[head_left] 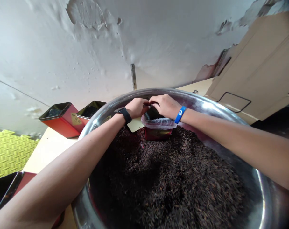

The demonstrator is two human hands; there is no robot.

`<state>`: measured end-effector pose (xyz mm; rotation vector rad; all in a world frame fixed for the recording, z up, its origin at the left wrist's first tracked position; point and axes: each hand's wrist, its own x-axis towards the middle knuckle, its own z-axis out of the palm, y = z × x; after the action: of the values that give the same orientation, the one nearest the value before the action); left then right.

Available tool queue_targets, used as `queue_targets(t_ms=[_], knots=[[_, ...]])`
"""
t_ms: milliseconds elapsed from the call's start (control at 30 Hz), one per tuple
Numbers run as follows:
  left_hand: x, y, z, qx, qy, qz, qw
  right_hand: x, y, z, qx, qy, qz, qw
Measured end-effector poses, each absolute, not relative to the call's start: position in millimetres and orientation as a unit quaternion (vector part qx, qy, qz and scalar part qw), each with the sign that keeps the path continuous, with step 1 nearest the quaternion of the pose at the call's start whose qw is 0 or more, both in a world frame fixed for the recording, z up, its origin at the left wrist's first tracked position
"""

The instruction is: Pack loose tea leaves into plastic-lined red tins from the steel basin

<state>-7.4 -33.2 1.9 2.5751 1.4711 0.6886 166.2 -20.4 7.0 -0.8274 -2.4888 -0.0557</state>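
A big steel basin point(261, 187) full of dark loose tea leaves point(173, 181) fills the foreground. At its far side a red tin point(158, 133) lined with a clear plastic bag point(158, 122) stands in the leaves. My left hand point(136, 107), a black watch on its wrist, and my right hand point(166, 105), with a blue wristband, meet over the tin's far rim. Both have fingers curled, pinching the edge of the plastic bag. What lies under the fingers is hidden.
Two open red tins point(60, 119) point(89, 112) stand on the pale table point(46, 146) left of the basin, against a peeling white wall. Another red tin point(6, 187) sits at the lower left. Yellow foam matting point(8, 152) covers the floor. A beige cabinet point(259, 70) stands at right.
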Motion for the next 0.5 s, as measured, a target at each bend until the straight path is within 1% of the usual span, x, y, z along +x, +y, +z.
queue_targets(t_ms=[500], knots=[[-9.3,-33.9,4.3,0.862,0.456,0.219,0.036,165.6,-20.7,5.0,-0.288,-0.922,-0.055,0.252]])
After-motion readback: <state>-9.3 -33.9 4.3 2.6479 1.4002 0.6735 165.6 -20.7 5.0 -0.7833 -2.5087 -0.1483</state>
